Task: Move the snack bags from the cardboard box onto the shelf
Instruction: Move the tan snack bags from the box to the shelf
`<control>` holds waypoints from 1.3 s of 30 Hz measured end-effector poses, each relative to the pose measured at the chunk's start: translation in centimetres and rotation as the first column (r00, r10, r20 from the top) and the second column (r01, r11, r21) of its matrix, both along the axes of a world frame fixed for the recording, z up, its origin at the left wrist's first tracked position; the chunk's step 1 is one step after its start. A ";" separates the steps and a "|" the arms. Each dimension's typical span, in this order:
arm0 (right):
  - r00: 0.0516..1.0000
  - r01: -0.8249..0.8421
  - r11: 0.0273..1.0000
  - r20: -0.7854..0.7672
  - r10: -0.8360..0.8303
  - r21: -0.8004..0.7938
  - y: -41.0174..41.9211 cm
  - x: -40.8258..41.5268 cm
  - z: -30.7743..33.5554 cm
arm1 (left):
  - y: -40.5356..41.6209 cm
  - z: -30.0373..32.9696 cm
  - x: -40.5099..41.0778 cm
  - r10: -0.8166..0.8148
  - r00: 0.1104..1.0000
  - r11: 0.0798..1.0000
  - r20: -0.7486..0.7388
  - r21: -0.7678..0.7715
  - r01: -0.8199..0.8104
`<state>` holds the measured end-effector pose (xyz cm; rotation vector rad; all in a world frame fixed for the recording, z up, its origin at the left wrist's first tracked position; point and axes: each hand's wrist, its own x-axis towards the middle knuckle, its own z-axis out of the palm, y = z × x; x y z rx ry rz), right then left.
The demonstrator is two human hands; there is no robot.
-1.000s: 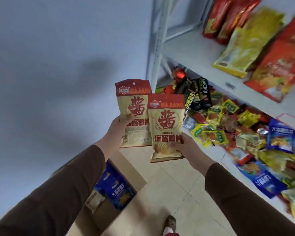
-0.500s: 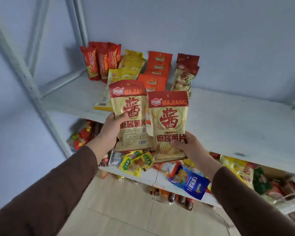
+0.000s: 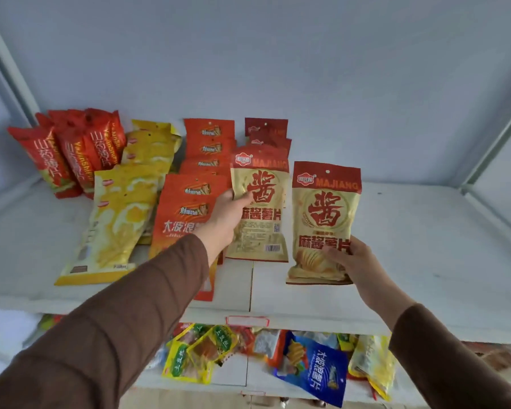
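My left hand (image 3: 223,221) grips a beige and red Majiang snack bag (image 3: 260,231) by its left edge, holding it over the white shelf (image 3: 410,261) in front of a short stack of dark red bags (image 3: 267,132). My right hand (image 3: 353,258) pinches the lower right corner of a second Majiang bag (image 3: 325,219), upright just right of the first. The cardboard box is out of view.
On the shelf's left half lie rows of orange bags (image 3: 189,202), yellow bags (image 3: 121,219) and red bags (image 3: 71,152). The shelf's right half is bare white board. The lower shelf (image 3: 233,376) holds mixed snacks, among them a blue bag (image 3: 316,370). Metal uprights stand at both sides.
The view has swung from the floor and box up to the shelf. Both hands have carried their bags forward over the shelf, and the two bags have spread apart.
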<state>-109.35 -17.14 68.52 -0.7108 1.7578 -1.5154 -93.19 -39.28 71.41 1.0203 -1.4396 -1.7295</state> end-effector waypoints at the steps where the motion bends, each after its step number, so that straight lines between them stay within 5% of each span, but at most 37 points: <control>1: 1.000 0.015 1.000 0.002 -0.015 -0.002 -0.7 -0.6 0.0 | -1.2 0.0 -1.3 -0.003 1.000 1.000 -0.004 0.016 0.003; 15: 0.997 0.034 0.999 0.067 -0.036 0.027 -7.0 -6.6 -1.4 | -12.6 -2.4 -12.3 0.045 0.983 0.996 0.179 0.070 -0.058; 23: 0.996 -0.028 0.999 0.089 0.025 0.032 -9.4 -8.4 -2.0 | -12.9 -3.5 -13.8 0.268 0.883 0.953 0.385 -0.241 -0.184; 30: 0.992 -0.073 0.997 0.105 0.069 0.036 -11.2 -7.8 -2.3 | -12.1 -3.8 -13.5 0.306 0.866 0.945 0.395 -0.238 -0.225; 39: 0.986 -0.117 0.992 0.122 0.111 0.045 -13.7 -5.7 -2.9 | -11.0 -0.6 -9.6 0.141 0.865 0.929 0.481 -0.365 0.052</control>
